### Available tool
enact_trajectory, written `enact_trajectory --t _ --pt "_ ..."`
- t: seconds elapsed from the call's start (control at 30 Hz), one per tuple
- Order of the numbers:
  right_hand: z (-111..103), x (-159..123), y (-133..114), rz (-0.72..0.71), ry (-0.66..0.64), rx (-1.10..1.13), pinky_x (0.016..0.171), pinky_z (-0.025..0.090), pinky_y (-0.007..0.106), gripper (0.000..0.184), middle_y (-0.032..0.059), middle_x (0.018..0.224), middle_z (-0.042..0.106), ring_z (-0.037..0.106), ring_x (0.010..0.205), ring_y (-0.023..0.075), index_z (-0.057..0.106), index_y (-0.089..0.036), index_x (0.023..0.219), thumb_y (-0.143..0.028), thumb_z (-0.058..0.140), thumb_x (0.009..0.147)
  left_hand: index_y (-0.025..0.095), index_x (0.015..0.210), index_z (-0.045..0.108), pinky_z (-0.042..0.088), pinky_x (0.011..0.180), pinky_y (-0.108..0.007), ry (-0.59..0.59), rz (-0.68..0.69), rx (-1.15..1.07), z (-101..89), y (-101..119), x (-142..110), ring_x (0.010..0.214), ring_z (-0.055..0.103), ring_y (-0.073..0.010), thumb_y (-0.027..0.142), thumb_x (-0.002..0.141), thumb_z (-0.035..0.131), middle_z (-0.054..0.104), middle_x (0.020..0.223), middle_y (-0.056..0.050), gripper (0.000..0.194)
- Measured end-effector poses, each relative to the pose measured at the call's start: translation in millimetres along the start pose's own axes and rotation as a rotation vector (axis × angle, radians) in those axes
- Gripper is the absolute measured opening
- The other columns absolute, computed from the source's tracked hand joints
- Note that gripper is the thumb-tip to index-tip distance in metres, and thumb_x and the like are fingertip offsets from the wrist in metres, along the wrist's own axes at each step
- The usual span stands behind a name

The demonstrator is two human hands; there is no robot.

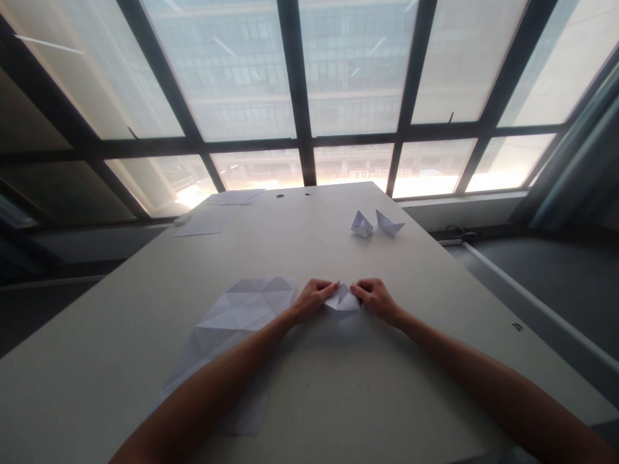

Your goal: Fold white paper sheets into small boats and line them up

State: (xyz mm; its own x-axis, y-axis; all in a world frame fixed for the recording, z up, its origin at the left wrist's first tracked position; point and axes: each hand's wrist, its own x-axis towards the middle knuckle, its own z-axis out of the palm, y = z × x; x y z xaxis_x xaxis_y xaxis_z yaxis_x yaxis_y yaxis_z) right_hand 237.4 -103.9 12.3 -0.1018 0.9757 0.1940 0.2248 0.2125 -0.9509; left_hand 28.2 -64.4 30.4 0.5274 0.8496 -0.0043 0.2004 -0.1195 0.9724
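A small folded white paper piece (342,299) lies on the pale table (338,386) between my two hands. My left hand (313,299) pinches its left side with fingers closed. My right hand (376,299) pinches its right side in the same way. A creased, unfolded white sheet (242,316) lies flat just left of my left forearm, partly under it.
Two finished folded paper shapes (362,224) (389,223) sit at the far right of the table. Flat sheets of paper (213,219) lie at the far left corner. A large window wall stands behind the table; the floor drops away on both sides.
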Motion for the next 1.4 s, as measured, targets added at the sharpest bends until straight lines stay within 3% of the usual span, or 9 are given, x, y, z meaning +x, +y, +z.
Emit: enact_trajectory --t 0.17,0.27,0.53,0.63,0.73,0.83,0.97,1.17,1.4 --pt "-9.0 6.1 9.5 0.011 0.288 0.049 0.049 0.034 0.025 0.04 -0.0014 0.05 0.053 0.046 0.049 0.0125 0.059 -0.018 0.057 -0.049 0.061 0.083 0.009 0.099 0.075 0.044 0.06 -0.025 0.284 -0.044 -0.308 -1.2 -9.1 8.7 0.066 0.059 -0.0158 0.061 0.076 0.07 0.069 0.076 -0.006 0.057" --pt "-14.4 9.6 14.1 0.014 0.426 0.074 0.047 0.035 0.025 0.039 -0.0002 0.051 0.056 0.046 0.047 0.0127 0.06 -0.018 0.06 -0.052 0.063 0.08 0.011 0.099 0.073 0.052 0.072 -0.031 0.378 -0.024 -0.458 -3.4 -18.6 16.0 0.078 0.065 -0.019 0.061 0.069 0.076 0.072 0.087 -0.008 0.059" --pt "-15.7 12.1 16.4 -0.004 0.408 0.13 0.049 0.042 0.026 0.033 0.0033 0.058 0.065 0.056 0.051 0.0151 0.065 -0.016 0.075 -0.049 0.068 0.077 0.016 0.087 0.057 0.057 0.08 -0.034 0.479 0.019 -0.653 -9.2 -29.4 24.0 0.076 0.067 -0.0141 0.048 0.08 0.072 0.069 0.087 -0.003 0.036" --pt "-13.3 11.4 14.5 -0.026 0.364 0.142 0.05 0.044 0.026 0.03 0.0038 0.059 0.066 0.059 0.052 0.0153 0.064 -0.016 0.076 -0.045 0.069 0.078 0.017 0.093 0.054 0.056 0.082 -0.036 0.429 0.031 -0.673 -10.1 -26.4 23.2 0.084 0.069 -0.0168 0.046 0.082 0.072 0.07 0.092 -0.006 0.036" --pt "-11.1 10.1 12.6 -0.02 0.351 0.178 0.052 0.047 0.027 0.03 0.005 0.062 0.068 0.063 0.055 0.017 0.062 -0.016 0.077 -0.045 0.07 0.078 0.017 0.104 0.057 0.055 0.087 -0.038 0.311 0.029 -0.65 -10.7 -23.3 21.7 0.092 0.069 -0.0204 0.04 0.072 0.083 0.071 0.099 -0.009 0.048" --pt "-9.6 7.9 11.2 -0.024 0.294 0.178 0.056 0.05 0.028 0.031 0.0055 0.064 0.069 0.066 0.06 0.0186 0.059 -0.017 0.073 -0.046 0.07 0.078 0.015 0.106 0.062 0.053 0.091 -0.039 0.313 0.03 -0.631 -11.7 -22.3 20.8 0.091 0.069 -0.0204 0.035 0.063 0.089 0.072 0.099 -0.009 0.055" --pt "-7.4 4.0 7.0 -0.059 0.105 -0.002 0.056 0.044 0.025 0.028 0.0029 0.068 0.068 0.061 0.061 0.0156 0.066 -0.016 0.077 -0.043 0.072 0.076 0.012 0.105 0.066 0.053 0.09 -0.04 0.336 0.05 -0.602 -11.1 -21.6 18.3 0.09 0.069 -0.0225 0.035 0.059 0.091 0.074 0.095 -0.009 0.057" --pt "0.1 -3.2 -1.3 -0.089 -0.094 -0.185 0.054 0.032 0.023 0.028 -0.003 0.058 0.054 0.047 0.058 0.0113 0.066 -0.014 0.066 -0.037 0.064 0.082 0.011 0.117 0.066 0.052 0.083 -0.037 0.085 0.038 -0.419 -1.6 -17.8 9.1 0.089 0.07 -0.0259 0.034 0.062 0.09 0.075 0.097 -0.013 0.063" --pt "5.5 -10.1 -7.4 -0.13 -0.126 -0.267 0.055 0.028 0.023 0.031 -0.0052 0.057 0.04 0.038 0.058 0.0096 0.055 -0.015 0.06 -0.033 0.059 0.084 0.01 0.082 0.075 0.051 0.073 -0.031 0.033 -0.018 -0.4 2.4 -13.6 4.5 0.073 0.067 -0.0195 0.035 0.063 0.089 0.074 0.08 -0.008 0.034"
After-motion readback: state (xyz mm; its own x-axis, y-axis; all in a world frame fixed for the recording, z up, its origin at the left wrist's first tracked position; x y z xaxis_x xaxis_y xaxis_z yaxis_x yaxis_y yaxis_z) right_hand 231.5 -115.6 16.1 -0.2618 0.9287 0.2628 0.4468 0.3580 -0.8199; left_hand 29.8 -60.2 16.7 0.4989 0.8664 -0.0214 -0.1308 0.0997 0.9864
